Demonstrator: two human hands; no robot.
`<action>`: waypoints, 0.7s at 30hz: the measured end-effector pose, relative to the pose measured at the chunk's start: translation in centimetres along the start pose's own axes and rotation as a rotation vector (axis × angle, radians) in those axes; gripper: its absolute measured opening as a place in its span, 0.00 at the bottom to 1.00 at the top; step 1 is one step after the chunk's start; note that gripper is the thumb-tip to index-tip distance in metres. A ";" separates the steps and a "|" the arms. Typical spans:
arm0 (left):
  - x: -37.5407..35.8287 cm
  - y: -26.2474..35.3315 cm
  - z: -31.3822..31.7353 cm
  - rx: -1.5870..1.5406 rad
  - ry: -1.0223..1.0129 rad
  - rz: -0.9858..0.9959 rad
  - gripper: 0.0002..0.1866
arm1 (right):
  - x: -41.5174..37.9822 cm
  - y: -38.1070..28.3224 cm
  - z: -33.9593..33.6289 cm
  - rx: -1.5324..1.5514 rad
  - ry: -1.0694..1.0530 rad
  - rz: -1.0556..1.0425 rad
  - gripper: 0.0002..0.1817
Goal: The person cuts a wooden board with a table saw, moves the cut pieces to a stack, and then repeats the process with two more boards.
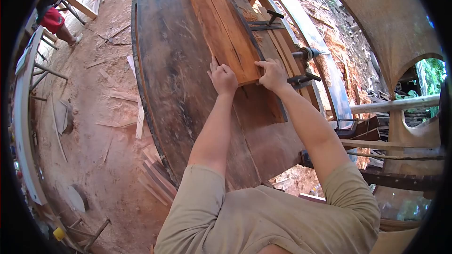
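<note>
Two long reddish-brown boards [219, 23] lie side by side on a dark wooden tabletop [174, 66], with a dark gap along their seam. At the left edge of the boards' near end is my left hand [222, 76], one finger stretched along the wood and the others curled. My right hand [272, 73] grips the right corner of that end, thumb on top and fingers at the side. Beneath and beside the boards lies a darker plank [278, 108]. Black clamps [270, 23] with T-handles stand to the right of the boards.
A person in red shorts [52, 19] stands at the upper left near a wooden frame [84, 0]. Wood scraps [155, 174] litter the dirt floor left of the table. A long white-edged bench [26, 127] runs along the far left. Poles [395, 105] cross at the right.
</note>
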State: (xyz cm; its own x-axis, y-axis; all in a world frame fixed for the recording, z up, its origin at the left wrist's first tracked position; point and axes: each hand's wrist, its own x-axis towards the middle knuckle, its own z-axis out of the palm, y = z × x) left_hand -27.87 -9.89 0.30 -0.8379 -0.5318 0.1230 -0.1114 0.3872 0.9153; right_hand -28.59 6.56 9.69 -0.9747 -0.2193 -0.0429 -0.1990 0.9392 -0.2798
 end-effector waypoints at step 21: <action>8.3 -0.1 0.8 0.198 0.002 -0.009 0.22 | 17.7 -2.8 0.6 -0.196 0.035 -0.030 0.30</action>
State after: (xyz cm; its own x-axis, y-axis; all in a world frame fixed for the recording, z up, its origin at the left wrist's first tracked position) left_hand -35.23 -13.74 0.90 -0.8356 -0.5371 0.1157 -0.2218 0.5225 0.8233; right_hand -45.25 -0.13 9.10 -0.9702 -0.2422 -0.0032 -0.2410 0.9665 -0.0880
